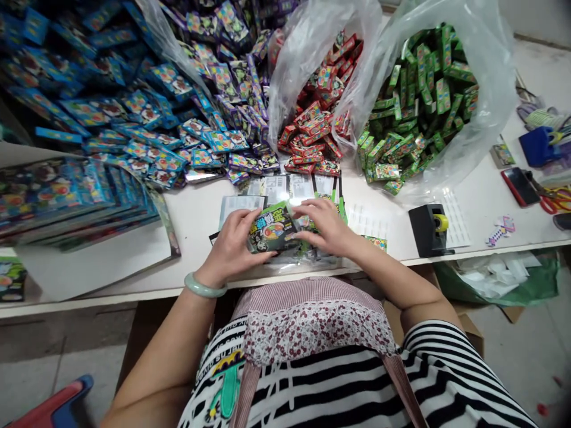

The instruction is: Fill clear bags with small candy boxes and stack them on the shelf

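A green and black printed packet [273,229] with a colourful round picture is held above the near part of the table. My left hand [234,244] grips its left side, thumb along the lower edge and fingers at the upper left corner. At the right edge, my right hand [328,226] has its thumb and fingertips closed on the packet. Beneath and behind it lie several flat printed packets [243,204] with barcodes, partly covered by my hands. Clear plastic film [297,260] shows just under the held packet.
Blue boxes [151,107] and purple boxes [232,80] are heaped behind, beside plastic bags of red boxes [312,128] and green boxes [428,77]. An open carton [89,258] with blue boxes stands left. On the right are a tape dispenser [426,232], phone [520,186] and scissors [555,199].
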`<state>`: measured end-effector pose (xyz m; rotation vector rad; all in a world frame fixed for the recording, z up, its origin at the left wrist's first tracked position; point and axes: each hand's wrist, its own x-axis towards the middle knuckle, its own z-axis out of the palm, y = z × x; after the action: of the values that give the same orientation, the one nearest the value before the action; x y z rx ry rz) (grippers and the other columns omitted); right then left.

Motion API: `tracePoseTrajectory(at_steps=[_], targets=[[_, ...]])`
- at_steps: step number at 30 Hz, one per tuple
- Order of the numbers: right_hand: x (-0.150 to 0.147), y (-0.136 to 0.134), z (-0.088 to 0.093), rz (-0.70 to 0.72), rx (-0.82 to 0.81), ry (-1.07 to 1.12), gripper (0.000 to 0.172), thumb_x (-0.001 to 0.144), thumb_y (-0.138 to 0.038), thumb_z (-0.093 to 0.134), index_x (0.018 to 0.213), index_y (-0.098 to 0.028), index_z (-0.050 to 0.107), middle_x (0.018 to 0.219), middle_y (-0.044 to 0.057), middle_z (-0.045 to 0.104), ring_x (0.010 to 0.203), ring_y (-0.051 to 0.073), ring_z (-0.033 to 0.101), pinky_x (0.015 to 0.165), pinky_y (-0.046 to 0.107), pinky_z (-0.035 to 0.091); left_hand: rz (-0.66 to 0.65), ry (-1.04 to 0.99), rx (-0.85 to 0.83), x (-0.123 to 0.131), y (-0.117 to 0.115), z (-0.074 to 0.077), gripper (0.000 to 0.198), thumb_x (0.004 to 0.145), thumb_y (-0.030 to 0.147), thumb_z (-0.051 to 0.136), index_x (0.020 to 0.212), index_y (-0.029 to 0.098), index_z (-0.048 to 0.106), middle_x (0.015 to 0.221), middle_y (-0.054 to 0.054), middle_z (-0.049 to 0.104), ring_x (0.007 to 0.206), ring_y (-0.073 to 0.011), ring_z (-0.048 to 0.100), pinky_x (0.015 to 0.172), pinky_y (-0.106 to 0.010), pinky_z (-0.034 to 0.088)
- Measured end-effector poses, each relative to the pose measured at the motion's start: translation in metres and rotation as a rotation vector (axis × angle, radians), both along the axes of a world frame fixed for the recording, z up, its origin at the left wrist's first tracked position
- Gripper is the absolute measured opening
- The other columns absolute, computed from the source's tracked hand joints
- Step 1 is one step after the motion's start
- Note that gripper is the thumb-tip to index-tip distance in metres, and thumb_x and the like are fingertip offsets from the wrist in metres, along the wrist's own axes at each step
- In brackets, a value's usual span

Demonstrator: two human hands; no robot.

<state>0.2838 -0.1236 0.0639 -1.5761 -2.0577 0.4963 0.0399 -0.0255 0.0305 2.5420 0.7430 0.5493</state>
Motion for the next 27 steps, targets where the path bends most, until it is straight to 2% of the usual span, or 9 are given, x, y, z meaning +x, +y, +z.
tracePoseTrajectory(at_steps=[3, 6, 8, 11, 14, 17, 20, 22, 27], targets=[[0.008, 0.005, -0.004, 0.047, -0.003, 0.049, 0.041, 0.099, -0.042, 0.050, 0.138, -0.028, 0.053, 0.126, 0.006, 0.068, 0.124, 0.025, 0.056, 0.108, 0.047, 0.042, -0.027, -0.006, -0.012, 0.000, 0.001, 0.001, 0.087, 0.075, 0.053, 0.075, 0.147, 0.022, 0.037, 0.125, -0.013, 0.049, 0.118, -0.0322, 0.054, 0.106, -0.049, 0.047], [0.049, 0.031, -0.013, -0.206, 0.060, 0.089, 0.038, 0.102, -0.037, 0.042, 0.133, -0.023, 0.058, 0.117, 0.007, 0.072, 0.112, 0.023, 0.062, 0.102, 0.042, 0.046, 0.011, -0.028, 0.013, -0.004, 0.003, 0.002, 0.086, 0.075, 0.054, 0.075, 0.146, 0.022, 0.038, 0.124, -0.012, 0.049, 0.117, -0.0321, 0.054, 0.105, -0.050, 0.048], [0.083, 0.056, -0.020, -0.360, 0.020, -0.053, 0.036, 0.101, -0.032, 0.042, 0.129, -0.019, 0.062, 0.120, 0.010, 0.072, 0.113, 0.026, 0.061, 0.100, 0.044, 0.046, 0.039, -0.028, 0.029, -0.007, 0.006, 0.001, 0.087, 0.074, 0.054, 0.076, 0.146, 0.023, 0.039, 0.124, -0.012, 0.049, 0.117, -0.0325, 0.054, 0.105, -0.050, 0.048], [0.113, 0.089, -0.025, -0.348, -0.160, -0.347, 0.038, 0.098, -0.024, 0.046, 0.131, -0.013, 0.060, 0.131, 0.015, 0.067, 0.116, 0.031, 0.055, 0.101, 0.045, 0.044, 0.046, -0.011, 0.029, -0.009, 0.006, 0.001, 0.087, 0.074, 0.054, 0.076, 0.146, 0.023, 0.039, 0.125, -0.012, 0.049, 0.118, -0.0329, 0.054, 0.105, -0.050, 0.048], [0.113, 0.108, -0.025, -0.330, -0.307, -0.520, 0.037, 0.096, -0.017, 0.043, 0.127, -0.008, 0.061, 0.131, 0.021, 0.065, 0.117, 0.033, 0.055, 0.099, 0.046, 0.044, 0.056, -0.004, 0.003, -0.007, 0.003, 0.000, 0.087, 0.074, 0.053, 0.076, 0.146, 0.022, 0.039, 0.126, -0.012, 0.048, 0.118, -0.0328, 0.054, 0.105, -0.050, 0.048], [0.105, 0.113, -0.024, -0.364, -0.326, -0.555, 0.033, 0.092, -0.019, 0.051, 0.120, -0.006, 0.062, 0.123, 0.025, 0.066, 0.119, 0.036, 0.054, 0.098, 0.048, 0.045, 0.082, -0.011, -0.020, -0.007, 0.001, -0.001, 0.086, 0.073, 0.052, 0.077, 0.145, 0.023, 0.040, 0.125, -0.011, 0.048, 0.118, -0.0325, 0.054, 0.106, -0.050, 0.048], [0.107, 0.110, -0.023, -0.427, -0.258, -0.509, 0.049, 0.079, -0.025, 0.073, 0.123, -0.008, 0.058, 0.125, 0.023, 0.062, 0.118, 0.038, 0.053, 0.098, 0.049, 0.045, 0.094, -0.012, -0.021, -0.009, 0.002, -0.002, 0.086, 0.072, 0.052, 0.077, 0.144, 0.023, 0.040, 0.124, -0.011, 0.049, 0.118, -0.0319, 0.054, 0.106, -0.050, 0.048], [0.114, 0.106, -0.024, -0.473, -0.280, -0.388, 0.056, 0.070, -0.025, 0.081, 0.120, -0.012, 0.059, 0.120, 0.018, 0.064, 0.109, 0.034, 0.059, 0.094, 0.047, 0.049, 0.102, -0.012, -0.019, -0.010, 0.004, -0.004, 0.086, 0.072, 0.053, 0.077, 0.145, 0.023, 0.040, 0.124, -0.011, 0.048, 0.119, -0.0318, 0.054, 0.106, -0.050, 0.048], [0.125, 0.084, -0.030, -0.586, -0.425, 0.055, 0.030, 0.070, -0.023, 0.080, 0.092, -0.018, 0.060, 0.085, 0.001, 0.065, 0.081, 0.019, 0.063, 0.078, 0.035, 0.053, 0.107, 0.007, -0.024, -0.011, 0.005, -0.006, 0.087, 0.074, 0.056, 0.075, 0.145, 0.022, 0.039, 0.125, -0.011, 0.047, 0.120, -0.0322, 0.052, 0.108, -0.049, 0.046]])
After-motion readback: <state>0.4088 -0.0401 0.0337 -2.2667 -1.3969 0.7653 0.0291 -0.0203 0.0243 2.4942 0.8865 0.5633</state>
